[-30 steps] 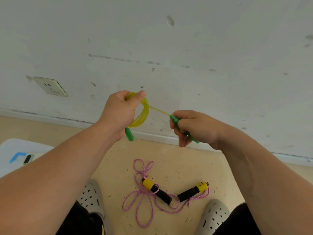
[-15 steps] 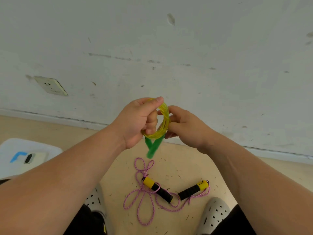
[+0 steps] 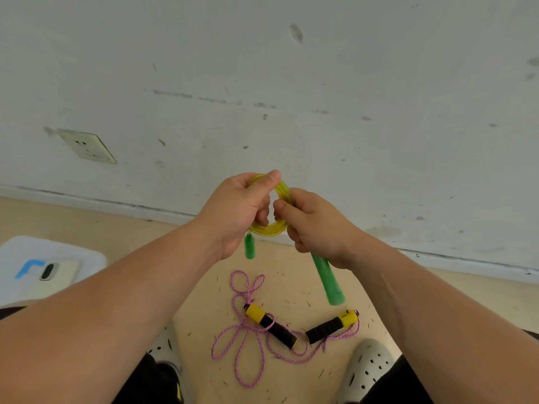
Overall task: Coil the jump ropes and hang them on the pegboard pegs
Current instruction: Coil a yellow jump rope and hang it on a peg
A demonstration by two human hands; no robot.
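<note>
R hand (image 3: 318,228) closes in, now pinches coil (image 3: 267,230) beside L hand (image 3: 236,211); rope betw. them wound in. Long green handle (image 3: 328,282) swings below-right of coil, apart from short handle (image 3: 249,246).

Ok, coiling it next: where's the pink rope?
In the head view, the pink jump rope lies on the floor, bottom centre, between the left shoe and right shoe.
</note>
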